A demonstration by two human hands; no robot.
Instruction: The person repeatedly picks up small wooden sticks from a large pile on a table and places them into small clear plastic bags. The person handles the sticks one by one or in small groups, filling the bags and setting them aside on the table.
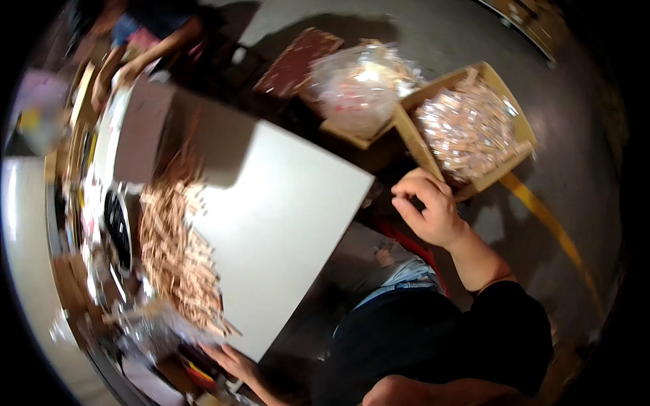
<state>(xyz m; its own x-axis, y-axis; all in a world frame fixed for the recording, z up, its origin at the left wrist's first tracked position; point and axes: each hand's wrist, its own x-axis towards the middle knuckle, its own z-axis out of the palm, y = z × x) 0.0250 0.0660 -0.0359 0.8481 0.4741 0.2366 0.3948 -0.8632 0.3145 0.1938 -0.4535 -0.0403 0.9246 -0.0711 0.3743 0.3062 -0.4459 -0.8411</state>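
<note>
My right hand (pixel 433 208) hovers between the white tabletop (pixel 291 196) and a cardboard box (pixel 408 137). Its fingers are curled, with thumb and forefinger tips close together, and I see nothing between them. Shiny clear packets with light wooden pieces inside (pixel 467 128) fill that box. At the table's near left edge is my left hand (pixel 233 363), fingers stretched out beside clear plastic bags (pixel 159 331); its fingertips are partly hidden and blurred. A long heap of thin, light brown wooden strips (pixel 179 250) lies along the tabletop's left side.
A brown box (pixel 143 132) stands at the table's far left corner. Behind the table, a second carton holds a large clear bag (pixel 359 95), near a dark red board (pixel 298 61). Another person's arms (pixel 152 57) reach in at the far left. Yellow floor tape (pixel 552 227) runs at right.
</note>
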